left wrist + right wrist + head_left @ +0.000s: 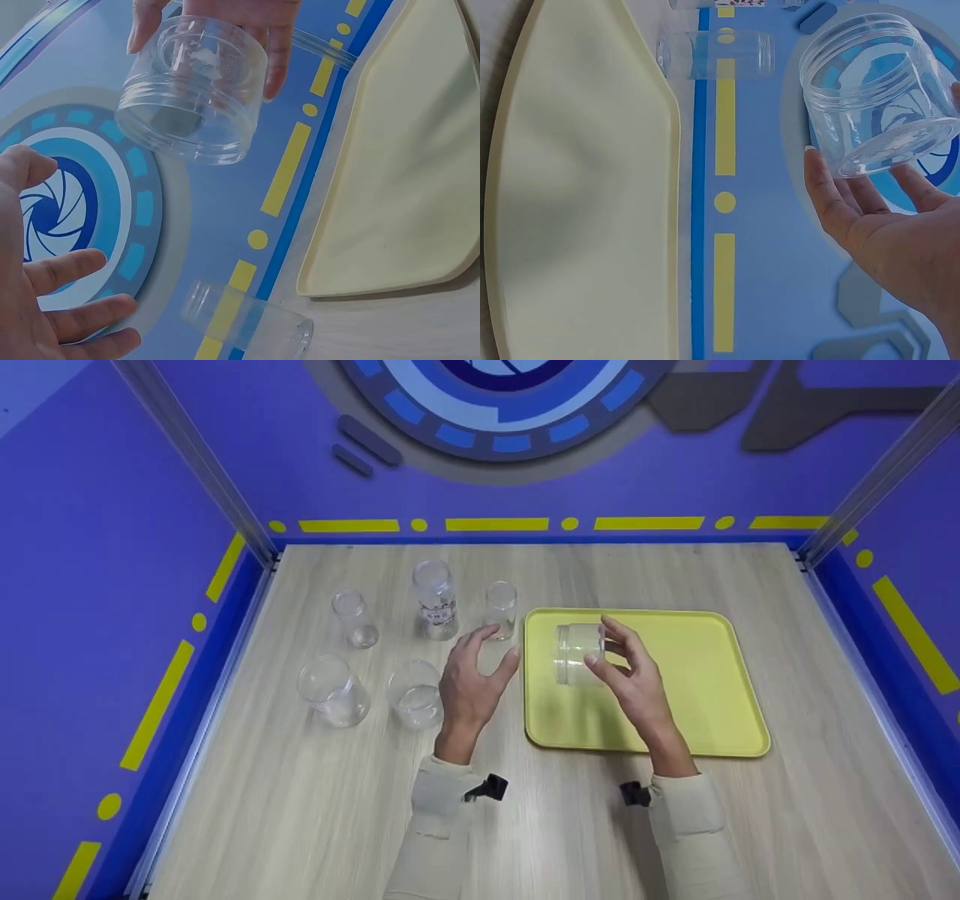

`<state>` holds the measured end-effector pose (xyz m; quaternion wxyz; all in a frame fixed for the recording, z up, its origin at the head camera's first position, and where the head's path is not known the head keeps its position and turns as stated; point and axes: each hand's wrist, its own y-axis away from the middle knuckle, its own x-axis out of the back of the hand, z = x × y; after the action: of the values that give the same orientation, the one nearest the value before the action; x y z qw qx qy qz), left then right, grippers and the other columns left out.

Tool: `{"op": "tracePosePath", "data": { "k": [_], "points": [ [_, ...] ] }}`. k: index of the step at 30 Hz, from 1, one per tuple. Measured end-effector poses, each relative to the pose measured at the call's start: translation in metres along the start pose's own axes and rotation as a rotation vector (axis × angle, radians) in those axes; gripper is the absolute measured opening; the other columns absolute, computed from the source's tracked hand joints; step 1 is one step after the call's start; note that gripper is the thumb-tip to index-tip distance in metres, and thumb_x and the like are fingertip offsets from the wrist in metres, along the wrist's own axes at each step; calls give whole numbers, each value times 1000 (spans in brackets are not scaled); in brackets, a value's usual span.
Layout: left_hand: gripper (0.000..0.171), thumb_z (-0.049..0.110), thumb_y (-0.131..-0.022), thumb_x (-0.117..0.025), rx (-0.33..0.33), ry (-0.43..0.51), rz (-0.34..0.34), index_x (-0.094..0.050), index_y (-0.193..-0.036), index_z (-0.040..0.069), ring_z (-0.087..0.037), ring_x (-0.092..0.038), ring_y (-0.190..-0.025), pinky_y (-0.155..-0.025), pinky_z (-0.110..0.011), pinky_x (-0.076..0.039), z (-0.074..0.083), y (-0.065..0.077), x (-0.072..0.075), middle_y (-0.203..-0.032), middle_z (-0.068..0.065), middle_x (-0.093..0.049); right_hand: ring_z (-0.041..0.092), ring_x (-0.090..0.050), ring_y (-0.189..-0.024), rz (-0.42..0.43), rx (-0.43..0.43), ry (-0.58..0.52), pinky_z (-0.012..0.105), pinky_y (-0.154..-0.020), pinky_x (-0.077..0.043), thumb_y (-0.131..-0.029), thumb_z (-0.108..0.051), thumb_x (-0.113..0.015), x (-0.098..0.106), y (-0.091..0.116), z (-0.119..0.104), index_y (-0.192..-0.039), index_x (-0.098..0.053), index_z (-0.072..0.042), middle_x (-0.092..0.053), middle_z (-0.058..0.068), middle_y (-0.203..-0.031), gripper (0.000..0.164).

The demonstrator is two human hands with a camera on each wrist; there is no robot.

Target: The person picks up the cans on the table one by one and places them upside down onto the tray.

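Observation:
My right hand point(637, 682) holds a clear, wide jar point(579, 654) by its base end, thumb and fingers around it. The jar is tipped on its side above the yellow tray point(690, 682), its threaded mouth toward the left. In the right wrist view the jar point(877, 97) looks see-through, with nothing visible inside. My left hand point(474, 679) is left of the tray, fingers spread and thumb apart, holding nothing. The left wrist view shows this hand point(67, 292) apart from the jar point(191, 90). Just beyond the left fingertips stands a slim clear jar point(501, 604).
Left of my left hand, several clear containers stand on the wooden table point(300, 810): a printed tall jar point(436, 600), a narrow jar point(356, 619), and two wide jars, one point(334, 690) farther left and one point(414, 696) beside my hand. Blue panels point(525, 502) enclose the back and sides.

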<state>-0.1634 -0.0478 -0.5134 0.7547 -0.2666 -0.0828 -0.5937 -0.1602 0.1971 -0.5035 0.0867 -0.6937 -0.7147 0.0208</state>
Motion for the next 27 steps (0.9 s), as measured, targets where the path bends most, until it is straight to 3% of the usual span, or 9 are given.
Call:
{"op": "tracePosePath", "data": {
  "k": [6, 15, 27],
  "points": [
    [53, 46, -90, -75, -12, -38, 15, -72, -135, 16, -26, -59, -133, -104, -51, -50, -1, 2, 2, -141, -3, -67, 29, -49, -136, 3, 12, 57, 48, -108, -42, -101, -12, -72, 3, 2, -1, -158, -45, -4, -49, 16, -153, 64],
    [56, 47, -88, -78, -48, -119, 61, -72, -135, 18, -28, -58, -134, -98, -54, -53, -2, 5, 3, -142, -4, -65, 28, -48, -136, 39, 41, 140, 41, -104, -45, -99, -13, -75, 4, 3, -5, -158, -45, -3, -48, 15, -150, 67],
    [59, 46, -84, -82, -114, -234, 94, -73, -132, 12, -35, -58, -133, -103, -55, -50, -2, 3, 9, -142, -14, -64, 36, -45, -136, 48, 110, 255, 53, -106, -43, -98, -16, -77, 11, 3, -7, -158, -48, -7, -46, 19, -151, 67]
  ]
}}
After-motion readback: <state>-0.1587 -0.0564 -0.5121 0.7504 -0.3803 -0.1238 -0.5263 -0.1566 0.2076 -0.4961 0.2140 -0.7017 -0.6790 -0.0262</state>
